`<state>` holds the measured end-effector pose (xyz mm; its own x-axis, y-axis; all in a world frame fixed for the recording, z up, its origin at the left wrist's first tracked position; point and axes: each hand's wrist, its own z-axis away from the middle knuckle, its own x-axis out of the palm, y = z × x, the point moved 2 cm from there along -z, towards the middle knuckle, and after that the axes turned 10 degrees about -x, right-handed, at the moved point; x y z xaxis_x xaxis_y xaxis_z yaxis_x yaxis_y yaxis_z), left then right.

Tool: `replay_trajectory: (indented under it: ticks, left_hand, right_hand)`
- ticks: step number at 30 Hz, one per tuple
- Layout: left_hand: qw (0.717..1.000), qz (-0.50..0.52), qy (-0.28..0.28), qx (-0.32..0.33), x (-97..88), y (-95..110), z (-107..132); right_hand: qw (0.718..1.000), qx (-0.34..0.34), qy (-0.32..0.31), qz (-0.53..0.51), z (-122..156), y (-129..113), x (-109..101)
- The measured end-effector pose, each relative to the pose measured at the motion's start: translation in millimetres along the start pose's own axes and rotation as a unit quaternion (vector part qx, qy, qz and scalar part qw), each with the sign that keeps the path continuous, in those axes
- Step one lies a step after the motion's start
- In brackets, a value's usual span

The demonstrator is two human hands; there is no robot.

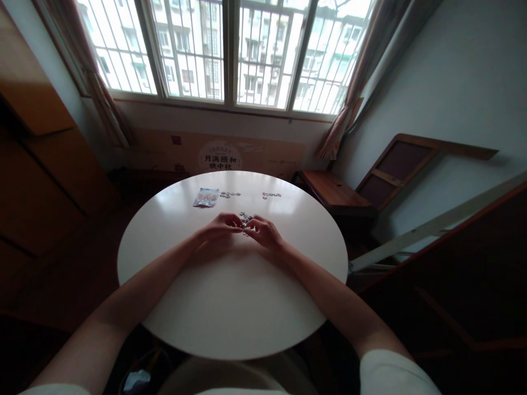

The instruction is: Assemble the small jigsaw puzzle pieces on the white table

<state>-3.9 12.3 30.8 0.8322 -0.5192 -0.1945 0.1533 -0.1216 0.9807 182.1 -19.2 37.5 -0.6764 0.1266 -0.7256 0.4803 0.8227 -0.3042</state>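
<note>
Head view: the left hand (225,222) and right hand (265,230) nearly meet, fingers curled, at a cluster of jigsaw pieces (246,219); whether either pinches one, I cannot tell; beyond lie a picture sheet (206,197), a left group (230,194) of pieces beside it, and a right group (272,195), all on the white table (239,296).

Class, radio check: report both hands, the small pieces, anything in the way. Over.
Left hand and right hand close together; exact grip unclear. Small pieces between and just beyond them, partly hidden. Picture sheet farther off, left, not blocking.
</note>
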Motion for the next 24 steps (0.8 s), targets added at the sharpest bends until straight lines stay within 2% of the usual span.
replay_trajectory:
  ticks: [9,17,24]
  left_hand:
    - [1.000,0.003,-0.015,0.002,-2.5,-3.4,-0.5]
    - [1.000,0.019,-0.001,0.002,-3.1,-4.8,-3.0]
    - [1.000,0.015,-0.020,0.012,-5.1,-5.1,-3.6]
  right_hand:
    - [0.999,-0.011,-0.010,-0.031,0.9,1.1,0.4]
    - [0.999,-0.021,-0.013,-0.038,1.3,0.7,0.3]
    - [1.000,0.002,-0.007,-0.006,0.6,2.3,-0.1]
